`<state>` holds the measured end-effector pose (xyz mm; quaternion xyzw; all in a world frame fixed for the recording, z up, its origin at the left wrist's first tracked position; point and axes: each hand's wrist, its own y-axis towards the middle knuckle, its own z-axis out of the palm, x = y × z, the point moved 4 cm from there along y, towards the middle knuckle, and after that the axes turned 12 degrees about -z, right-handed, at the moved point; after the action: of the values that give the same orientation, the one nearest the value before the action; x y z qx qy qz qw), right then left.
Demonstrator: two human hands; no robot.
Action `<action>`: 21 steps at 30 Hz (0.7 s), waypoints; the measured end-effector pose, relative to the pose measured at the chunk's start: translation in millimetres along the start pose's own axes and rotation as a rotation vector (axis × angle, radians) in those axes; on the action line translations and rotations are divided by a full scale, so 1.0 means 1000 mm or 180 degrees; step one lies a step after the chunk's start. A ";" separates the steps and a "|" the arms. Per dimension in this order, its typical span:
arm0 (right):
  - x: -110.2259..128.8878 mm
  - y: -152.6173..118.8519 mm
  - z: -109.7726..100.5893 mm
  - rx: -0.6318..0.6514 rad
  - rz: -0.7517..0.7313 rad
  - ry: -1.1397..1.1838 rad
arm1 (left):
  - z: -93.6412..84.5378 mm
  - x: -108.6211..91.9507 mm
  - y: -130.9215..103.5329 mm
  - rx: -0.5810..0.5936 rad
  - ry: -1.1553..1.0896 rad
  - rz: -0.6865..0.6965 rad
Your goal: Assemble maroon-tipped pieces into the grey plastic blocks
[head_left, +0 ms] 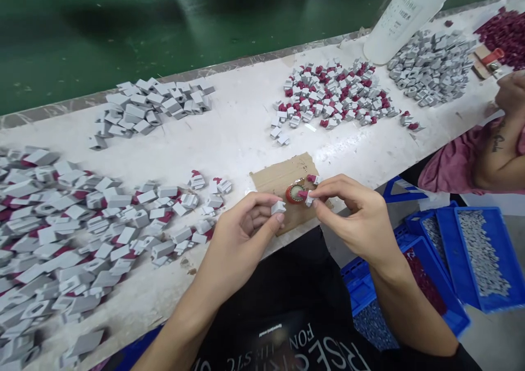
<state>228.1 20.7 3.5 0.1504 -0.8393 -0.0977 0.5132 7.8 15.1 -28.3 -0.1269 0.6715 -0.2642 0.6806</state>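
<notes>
Between its thumb and fingers, my left hand (250, 229) pinches a small grey block (278, 207) above the near edge of a cardboard piece (281, 175). To its right, my right hand (353, 209) grips a grey and dark red part (307, 196). That part is over a small round container with a red rim (293, 193), which rests on the cardboard. Another grey and red piece (314, 179) lies just beyond my right fingertips. The two held pieces are apart.
Grey blocks (135, 105) lie at the back left, grey-red pieces (94, 223) at the left and more (332, 94) at the back. A white bottle (404, 18) stands behind. Blue bins (490, 300) sit below right, near another person's arm (502, 146).
</notes>
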 end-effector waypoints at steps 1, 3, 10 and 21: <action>0.000 0.000 0.000 -0.0007 0.0010 0.0014 | 0.001 0.000 0.000 0.0014 -0.0007 -0.0008; -0.001 0.000 0.000 0.0005 0.0064 0.0020 | 0.003 -0.001 0.000 0.0041 -0.0055 0.0001; -0.005 -0.001 -0.001 -0.0017 0.0143 0.0028 | 0.004 -0.001 0.002 0.0056 -0.0121 0.0071; -0.009 0.001 -0.007 -0.0286 0.0457 0.0642 | 0.005 -0.010 0.008 0.0060 -0.0273 0.0284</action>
<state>238.0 24.8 -0.1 0.0759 -0.7868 -0.0825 0.6069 14.8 26.3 -24.0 -0.1017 0.6441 -0.2342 0.7210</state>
